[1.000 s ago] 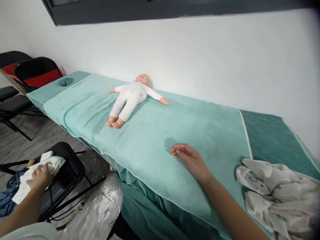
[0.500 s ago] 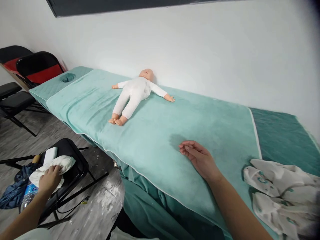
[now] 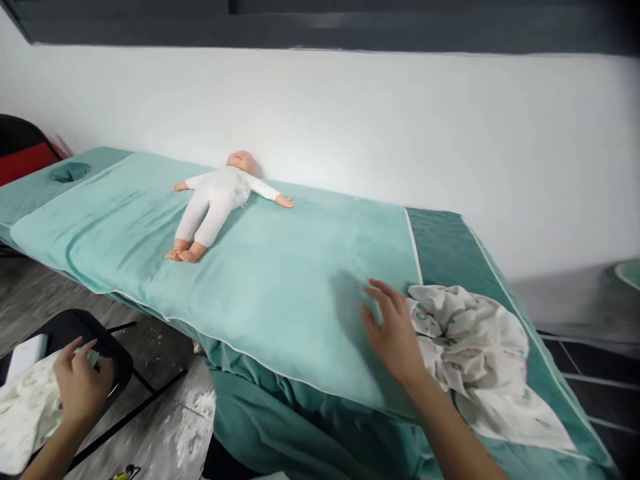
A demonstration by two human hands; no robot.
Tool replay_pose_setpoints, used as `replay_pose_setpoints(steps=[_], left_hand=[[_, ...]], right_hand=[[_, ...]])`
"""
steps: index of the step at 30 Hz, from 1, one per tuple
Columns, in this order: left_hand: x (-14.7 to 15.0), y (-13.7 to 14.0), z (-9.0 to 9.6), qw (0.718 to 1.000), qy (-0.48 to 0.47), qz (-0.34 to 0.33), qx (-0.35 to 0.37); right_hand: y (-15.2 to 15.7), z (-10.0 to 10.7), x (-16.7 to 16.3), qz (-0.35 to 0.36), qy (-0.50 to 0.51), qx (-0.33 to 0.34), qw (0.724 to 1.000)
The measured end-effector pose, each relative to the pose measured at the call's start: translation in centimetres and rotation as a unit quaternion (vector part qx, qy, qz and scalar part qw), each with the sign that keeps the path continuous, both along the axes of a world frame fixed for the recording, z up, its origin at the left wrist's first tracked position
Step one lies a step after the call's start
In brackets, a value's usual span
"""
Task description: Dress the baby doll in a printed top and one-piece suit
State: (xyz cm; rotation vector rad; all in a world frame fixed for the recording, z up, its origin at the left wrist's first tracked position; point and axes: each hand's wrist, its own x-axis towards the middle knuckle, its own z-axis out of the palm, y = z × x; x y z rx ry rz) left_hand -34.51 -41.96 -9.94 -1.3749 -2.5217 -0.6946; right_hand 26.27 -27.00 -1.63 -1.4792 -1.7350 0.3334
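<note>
My left hand (image 3: 83, 383) is at the lower left, over a black chair, with curved fingers closed on a white cloth (image 3: 23, 407) that has a faint print. A small greenish bit shows between thumb and fingers; the cloth's exact kind is unclear. My right hand (image 3: 395, 333) hovers above the light green cover, fingers spread and holding nothing. Just right of it lies a crumpled white printed cloth (image 3: 475, 353). Farther back, a baby doll (image 3: 215, 193) in a white suit rests face up, arms spread.
The long bed (image 3: 280, 267) stands against a white wall, with a face hole (image 3: 70, 172) at its left end. A white box (image 3: 27, 357) sits on the black chair (image 3: 117, 363). Another black and red chair (image 3: 25, 157) stands at the far left.
The view has swung right, so the bed and doll appear farther left. My right hand has spread its fingers and come near the crumpled cloth. The cloth at my left hand now shows its print.
</note>
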Motion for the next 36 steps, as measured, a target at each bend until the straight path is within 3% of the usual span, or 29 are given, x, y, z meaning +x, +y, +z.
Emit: replay_pose_setpoints(steps=[2, 4, 8, 11, 15, 18, 21, 25, 28, 31, 34, 36], left_hand=[[4.1, 3.2, 1.4, 0.992, 0.021, -0.065, 0.11], [9.1, 5.7, 2.3, 0.977, 0.02, -0.13, 0.166], [19.7, 8.4, 3.0, 0.926, -0.02, -0.285, 0.246], [26.7, 9.6, 3.8, 0.875, -0.071, -0.399, 0.264], [34.5, 12.8, 5.2, 0.806, -0.145, -0.526, 0.228], [39.3, 15.7, 5.9, 0.784, -0.19, -0.569, 0.159], [42.3, 16.8, 6.0, 0.777, -0.213, -0.572, 0.156], [41.3, 13.0, 5.3, 0.782, -0.262, -0.535, 0.184], [37.0, 6.7, 3.6, 0.809, -0.261, -0.493, 0.187], [30.9, -0.1, 0.5, 0.866, -0.214, -0.437, 0.114], [24.8, -5.2, -3.8, 0.929, -0.24, -0.283, -0.007], [21.7, -7.7, -6.8, 0.937, -0.302, -0.146, -0.094]], right_hand=[[-1.4, 1.2, 3.0, -0.093, -0.091, 0.022, 0.991], [-2.8, 2.1, 5.8, -0.178, -0.152, 0.011, 0.972], [-4.8, 2.1, 10.5, -0.279, -0.144, -0.079, 0.946], [-5.1, 0.7, 12.8, -0.28, -0.104, -0.119, 0.947], [-4.2, -0.2, 13.5, -0.276, -0.102, -0.064, 0.954], [-2.6, 0.9, 12.5, -0.247, -0.055, -0.004, 0.968], [-0.1, 2.2, 10.9, -0.211, -0.026, 0.059, 0.975], [4.5, 0.9, 8.7, -0.161, -0.056, 0.134, 0.976], [6.8, -1.9, 7.0, -0.091, -0.096, 0.103, 0.986], [7.0, -3.5, 6.2, -0.074, -0.124, 0.082, 0.986], [6.4, -3.6, 6.2, -0.071, -0.124, 0.082, 0.986], [6.1, -3.3, 6.3, -0.069, -0.122, 0.071, 0.988]])
